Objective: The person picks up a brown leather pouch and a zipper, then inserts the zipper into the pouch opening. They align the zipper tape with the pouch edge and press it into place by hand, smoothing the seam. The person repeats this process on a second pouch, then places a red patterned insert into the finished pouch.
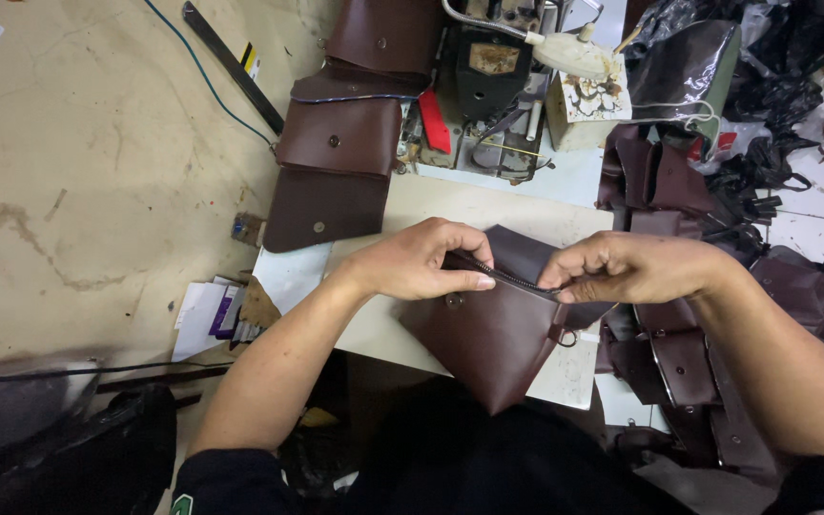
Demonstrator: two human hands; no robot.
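Hands, left (422, 262) and right (627, 269), pinch a brown pouch (498, 348) at its zipper (507, 278) before the sewing machine (488, 86); even tension seems wise.

Sewing machine (488, 86) ahead, pouches (336, 172) left

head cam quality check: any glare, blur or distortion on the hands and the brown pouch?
Head view: both hands, left hand and right hand, are sharp and evenly lit, pinching the zipper edge of the brown pouch. Soft sheen on the pouch, no hard glare. Wide-angle lens bends the sewing machine and the frame edges. Bottom foreground is dark with little detail; the white lamp head is near blown out.
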